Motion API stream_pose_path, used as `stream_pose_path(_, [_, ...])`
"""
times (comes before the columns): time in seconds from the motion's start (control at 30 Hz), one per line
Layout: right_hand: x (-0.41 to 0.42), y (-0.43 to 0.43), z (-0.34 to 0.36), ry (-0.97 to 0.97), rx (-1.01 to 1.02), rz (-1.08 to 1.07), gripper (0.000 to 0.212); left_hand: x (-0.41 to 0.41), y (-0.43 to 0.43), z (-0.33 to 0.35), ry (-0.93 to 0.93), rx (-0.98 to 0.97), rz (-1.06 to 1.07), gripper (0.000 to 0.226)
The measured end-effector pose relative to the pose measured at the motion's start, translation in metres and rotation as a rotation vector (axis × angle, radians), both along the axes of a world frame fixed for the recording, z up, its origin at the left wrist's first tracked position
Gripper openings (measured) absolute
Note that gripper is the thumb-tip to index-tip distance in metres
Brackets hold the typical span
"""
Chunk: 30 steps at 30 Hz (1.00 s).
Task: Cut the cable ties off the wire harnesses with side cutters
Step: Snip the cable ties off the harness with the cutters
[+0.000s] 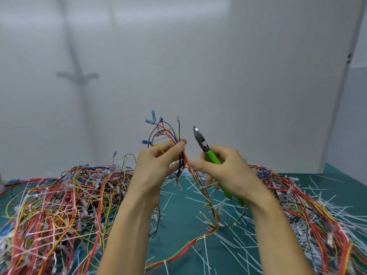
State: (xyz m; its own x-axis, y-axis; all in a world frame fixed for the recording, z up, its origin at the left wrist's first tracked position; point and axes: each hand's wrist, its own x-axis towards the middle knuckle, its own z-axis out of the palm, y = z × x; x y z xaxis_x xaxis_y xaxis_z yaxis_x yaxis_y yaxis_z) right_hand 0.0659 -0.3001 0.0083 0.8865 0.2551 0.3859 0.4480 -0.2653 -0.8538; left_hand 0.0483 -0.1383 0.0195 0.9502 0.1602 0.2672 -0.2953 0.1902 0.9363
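With left hand (156, 165) close in, pinching wire harness (185, 165) upright above the table (178, 213), tail trailing down. With right hand (228, 171), grip wrapped round side cutters (204, 147): long axis slanted, nose up-left, jaws nearly together. Could nick insulation if closed among loose wires rather than on a cable tie (204, 237).

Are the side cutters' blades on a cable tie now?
No, the green-handled side cutters in the right hand point up, apart from the multicoloured wire harness the left hand grips.

L hand (156, 165) grips harness (179, 155); R hand (226, 171) grips green side cutters (206, 150).
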Motion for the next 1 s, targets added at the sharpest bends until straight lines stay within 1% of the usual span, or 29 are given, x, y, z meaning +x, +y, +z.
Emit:
stream_pose_path(0.07, [-0.001, 0.004, -0.001, 0.006, 0.056, 0.019, 0.027, -0.001, -0.001, 0.000, -0.008, 0.109, 0.030, 0.012])
stream_pose_path(0.2, [-0.001, 0.012, -0.001, -0.016, 0.131, -0.006, 0.021, -0.002, -0.001, 0.001, 0.002, 0.225, -0.035, 0.020])
stream_pose_path(0.23, [-0.001, 0.013, 0.000, -0.027, 0.161, -0.018, 0.020, -0.002, 0.000, 0.001, 0.000, 0.263, -0.051, 0.023])
stream_pose_path(0.3, [-0.001, 0.013, 0.001, -0.034, 0.278, -0.023, 0.026, -0.003, 0.003, 0.001, -0.026, 0.312, -0.087, 0.026])
stream_pose_path(0.37, [-0.001, 0.009, 0.003, -0.030, 0.391, -0.017, 0.030, -0.005, 0.007, 0.001, -0.062, 0.355, -0.118, 0.018])
stream_pose_path(0.43, [-0.002, 0.004, 0.004, -0.035, 0.430, -0.022, 0.028, -0.005, 0.011, 0.001, -0.081, 0.399, -0.135, 0.011])
stream_pose_path(0.5, [-0.003, 0.001, 0.005, -0.054, 0.421, -0.017, 0.027, -0.005, 0.013, 0.001, -0.086, 0.411, -0.171, 0.012])
stream_pose_path(0.63, [-0.004, -0.001, 0.005, -0.092, 0.389, 0.005, 0.022, -0.006, 0.010, 0.000, -0.076, 0.401, -0.252, 0.023])
stream_pose_path(0.73, [-0.001, 0.001, 0.003, -0.118, 0.367, -0.006, 0.023, -0.003, 0.010, 0.000, -0.053, 0.248, -0.282, 0.031])
stream_pose_path(0.8, [0.001, 0.002, 0.003, -0.173, 0.336, -0.044, 0.024, -0.002, 0.009, -0.001, -0.007, 0.140, -0.320, 0.031])
stream_pose_path(0.87, [0.003, 0.001, 0.001, -0.233, 0.275, -0.105, 0.024, -0.001, 0.009, -0.001, 0.068, 0.072, -0.350, 0.029])
stream_pose_path(0.93, [0.004, -0.001, 0.000, -0.265, 0.209, -0.167, 0.023, 0.000, 0.008, -0.002, 0.115, 0.045, -0.353, 0.027])
stream_pose_path(1.0, [0.005, -0.004, -0.001, -0.259, 0.178, -0.186, 0.023, 0.000, 0.006, -0.002, 0.123, 0.045, -0.330, 0.025])
